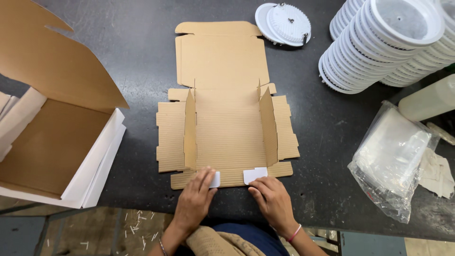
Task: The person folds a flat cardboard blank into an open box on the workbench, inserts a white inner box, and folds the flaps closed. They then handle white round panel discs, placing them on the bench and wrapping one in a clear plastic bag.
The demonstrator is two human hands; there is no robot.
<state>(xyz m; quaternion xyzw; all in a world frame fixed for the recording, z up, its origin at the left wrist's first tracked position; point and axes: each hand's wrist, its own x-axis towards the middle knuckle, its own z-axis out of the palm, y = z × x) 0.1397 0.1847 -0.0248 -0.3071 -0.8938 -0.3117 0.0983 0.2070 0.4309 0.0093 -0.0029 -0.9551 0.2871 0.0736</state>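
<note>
Brown corrugated cardboard, a flat die-cut box blank [227, 118] with two side walls folded upright, lies in the middle of the dark worktable [137, 52]. At its near edge the left hand [195, 199] presses flat-fingered on one small white tab [215, 179]; the right hand [272, 201], fingers loosely extended, touches the other white tab [254, 174].

A flat, unfolded cardboard box blank [227, 118] lies on the dark bench, brown corrugated side up, its long lid flap stretching away from the person. Two narrow inner side panels stand upright, the outer ones lie flat. At the near edge, two small white tabs [254, 174] are folded up off the front flap, one under each hand.
</note>
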